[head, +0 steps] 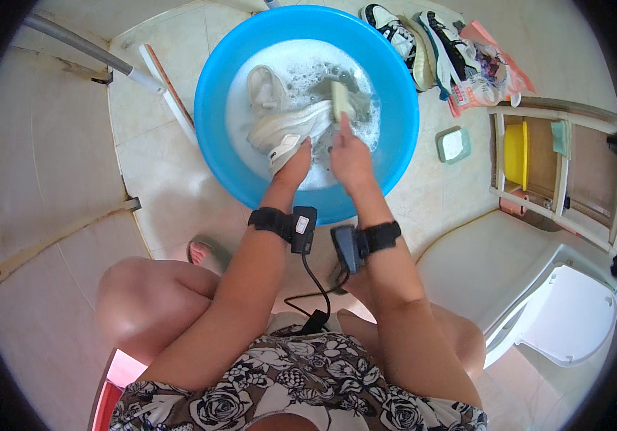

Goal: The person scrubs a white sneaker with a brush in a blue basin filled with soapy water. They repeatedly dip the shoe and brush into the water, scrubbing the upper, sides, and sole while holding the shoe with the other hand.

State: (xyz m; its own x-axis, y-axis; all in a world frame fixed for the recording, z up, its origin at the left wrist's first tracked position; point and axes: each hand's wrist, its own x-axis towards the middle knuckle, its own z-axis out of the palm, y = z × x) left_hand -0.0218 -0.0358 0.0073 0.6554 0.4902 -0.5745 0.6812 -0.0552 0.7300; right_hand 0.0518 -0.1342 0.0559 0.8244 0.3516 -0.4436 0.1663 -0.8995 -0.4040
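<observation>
A large blue plastic basin [214, 108] of foamy water stands on the tiled floor in front of me. In it my left hand [296, 163] grips a white shoe [287, 129] by its opening, with the sole edge turned upward. My right hand [350, 159] holds a pale scrubbing brush [340, 99] against the shoe's far right end. The brush's bristles are hidden from view. Another white shoe [265, 89] lies partly sunk in the suds at the back left of the basin.
Behind the basin on the right are several sneakers [394, 37] and a pink printed plastic bag [494, 70]. A green dish with white contents [453, 146] sits on the floor. A squeegee-like pole [82, 46] leans at left; a white rack [559, 172] and toilet lid [572, 318] stand right.
</observation>
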